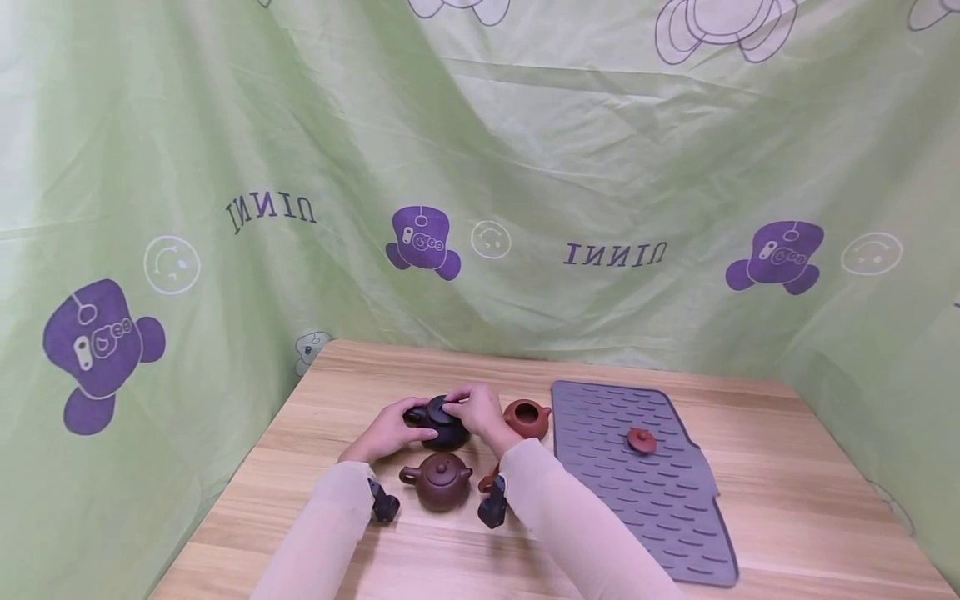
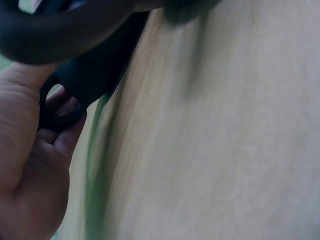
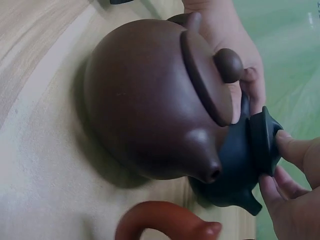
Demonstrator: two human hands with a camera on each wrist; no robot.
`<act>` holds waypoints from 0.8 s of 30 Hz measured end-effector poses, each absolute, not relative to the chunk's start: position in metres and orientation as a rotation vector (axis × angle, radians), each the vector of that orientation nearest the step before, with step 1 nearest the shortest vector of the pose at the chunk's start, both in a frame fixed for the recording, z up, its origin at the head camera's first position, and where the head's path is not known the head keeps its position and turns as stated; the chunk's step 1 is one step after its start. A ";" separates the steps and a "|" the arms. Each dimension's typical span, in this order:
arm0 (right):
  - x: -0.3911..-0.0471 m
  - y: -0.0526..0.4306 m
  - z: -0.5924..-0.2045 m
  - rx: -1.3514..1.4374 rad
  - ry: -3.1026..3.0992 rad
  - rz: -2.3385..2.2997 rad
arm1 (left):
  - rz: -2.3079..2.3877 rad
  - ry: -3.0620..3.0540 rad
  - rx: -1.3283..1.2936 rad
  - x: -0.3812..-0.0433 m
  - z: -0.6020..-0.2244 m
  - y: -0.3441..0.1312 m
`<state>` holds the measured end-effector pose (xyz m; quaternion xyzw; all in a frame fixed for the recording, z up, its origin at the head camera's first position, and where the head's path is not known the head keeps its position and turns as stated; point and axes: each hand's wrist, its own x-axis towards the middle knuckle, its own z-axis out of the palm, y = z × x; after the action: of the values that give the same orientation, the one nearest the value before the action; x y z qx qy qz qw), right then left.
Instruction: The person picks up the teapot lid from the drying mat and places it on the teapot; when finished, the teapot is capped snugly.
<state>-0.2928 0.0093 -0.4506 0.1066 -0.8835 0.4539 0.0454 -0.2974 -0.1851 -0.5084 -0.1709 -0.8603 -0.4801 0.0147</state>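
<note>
A black teapot [image 1: 452, 435] stands at the left-middle of the table, its handle to the left. My left hand [image 1: 385, 432] steadies it from the handle side, thumb along its near flank; fingers show behind the handle [image 2: 62, 121] in the left wrist view. On top, my right hand [image 1: 478, 412] pinches the black lid [image 3: 261, 142] between thumb and fingers, the lid sitting at the pot's mouth. Nearer to me is a purple-brown teapot [image 1: 442, 485] with its lid on. Right of my right hand stands a red-clay teapot [image 1: 531, 429], its mouth uncovered.
A grey draining mat [image 1: 615, 475] lies on the right of the wooden table [image 1: 300, 492], with a small red lid [image 1: 642, 440] on it. An orange-red handle [image 3: 150, 212] pokes out by my right sleeve, the rest hidden. A green printed curtain [image 1: 525, 317] hangs behind.
</note>
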 end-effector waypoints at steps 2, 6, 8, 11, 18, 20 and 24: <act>-0.292 0.008 -0.452 0.303 -2.696 1.391 | -1.462 -2.664 -0.550 -0.297 -0.510 -0.185; -0.293 0.007 -0.453 0.255 -2.704 1.397 | -1.454 -2.659 -0.540 -0.298 -0.511 -0.184; -0.293 0.006 -0.454 0.239 -2.708 1.395 | -1.471 -2.673 -0.525 -0.299 -0.511 -0.184; -0.292 0.006 -0.454 0.244 -2.708 1.364 | -1.508 -2.695 -0.502 -0.300 -0.510 -0.184; -0.293 0.004 -0.456 0.207 -2.728 1.360 | -1.532 -2.706 -0.508 -0.300 -0.509 -0.185; -0.293 0.003 -0.457 0.190 -2.733 1.354 | -1.532 -2.707 -0.511 -0.300 -0.509 -0.185; -0.292 0.002 -0.458 0.173 -2.748 1.333 | -1.529 -2.709 -0.519 -0.300 -0.509 -0.185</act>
<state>-0.2919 0.0018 -0.4581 0.0564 -0.8976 0.4353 0.0414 -0.3001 -0.1847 -0.5088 -0.1646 -0.8590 -0.4848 -0.0063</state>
